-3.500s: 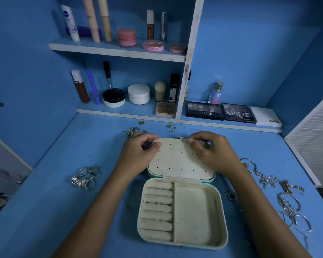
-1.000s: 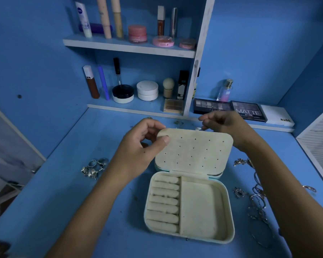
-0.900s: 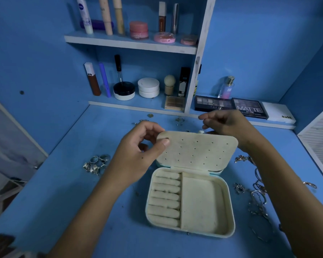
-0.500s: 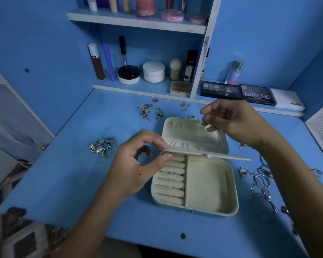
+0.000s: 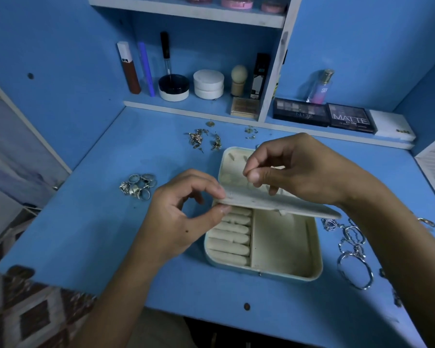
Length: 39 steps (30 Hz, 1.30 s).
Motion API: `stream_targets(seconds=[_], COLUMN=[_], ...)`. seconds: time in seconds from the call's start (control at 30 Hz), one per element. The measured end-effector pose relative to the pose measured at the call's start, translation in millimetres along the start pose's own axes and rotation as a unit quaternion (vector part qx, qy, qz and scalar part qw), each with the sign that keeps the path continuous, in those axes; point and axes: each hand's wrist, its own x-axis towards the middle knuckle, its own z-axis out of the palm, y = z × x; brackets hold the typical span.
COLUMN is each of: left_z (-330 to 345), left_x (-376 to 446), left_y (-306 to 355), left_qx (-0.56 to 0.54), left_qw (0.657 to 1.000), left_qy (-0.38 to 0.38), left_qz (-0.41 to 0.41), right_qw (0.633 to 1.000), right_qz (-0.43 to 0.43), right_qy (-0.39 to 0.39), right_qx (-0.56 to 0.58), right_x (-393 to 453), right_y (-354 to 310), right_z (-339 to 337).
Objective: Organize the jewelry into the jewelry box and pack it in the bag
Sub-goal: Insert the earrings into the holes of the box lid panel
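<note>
Open cream rectangular jewelry box (image 5: 284, 249) on the blue desk (image 5: 86, 222): base with padded ring rolls (image 5: 232, 237) left and a bare compartment right; no jewelry inside. The left hand (image 5: 183, 219) pinches the left corner of the perforated cream insert panel (image 5: 281, 203), held nearly level over the base; 0.5 s earlier it was likewise lowered, 0.9 s earlier upright against the lid. The right hand (image 5: 299, 169), fingertips pinched together above the panel, has come closer. Silver rings (image 5: 138, 185), gold earrings (image 5: 205, 140) and silver bracelets (image 5: 353, 249) lie outside.

Open cream jewelry box (image 5: 284, 249) mid-desk, perforated inner flap (image 5: 281, 203) half-raised.
</note>
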Motion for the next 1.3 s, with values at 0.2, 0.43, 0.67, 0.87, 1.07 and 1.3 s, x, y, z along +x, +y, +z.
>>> stream_targets(seconds=[0.2, 0.43, 0.67, 0.87, 1.07, 1.3], left_z=[-0.8, -1.1, -0.8, -0.4, -0.9, -0.4], left_x=[0.4, 0.3, 0.5, 0.2, -0.1, 0.2], left_y=[-2.1, -3.8, -4.7, -4.7, -4.5, -5.0], left_qx=[0.004, -0.002, -0.004, -0.005, -0.004, -0.004], left_qw=[1.0, 1.0, 1.0, 1.0, 1.0, 1.0], left_qy=[-0.005, -0.009, -0.009, -0.007, -0.007, -0.002], left_qz=[0.018, 0.019, 0.02, 0.02, 0.019, 0.02], right_qw=[0.999, 0.995, 0.994, 0.994, 0.994, 0.993], right_qz=[0.01, 0.035, 0.04, 0.038, 0.034, 0.039], right_qy=[-0.048, -0.093, -0.097, -0.1, -0.105, -0.104], right_qx=[-0.018, 0.004, -0.016, -0.015, -0.027, -0.024], right_x=[0.3, 0.1, -0.2, -0.9, -0.8, 0.5], right_y=[-8.7, -15.7, -17.5, -18.5, -20.4, -19.5], right_z=[3.0, 7.5, 8.5, 10.4, 10.2, 10.1])
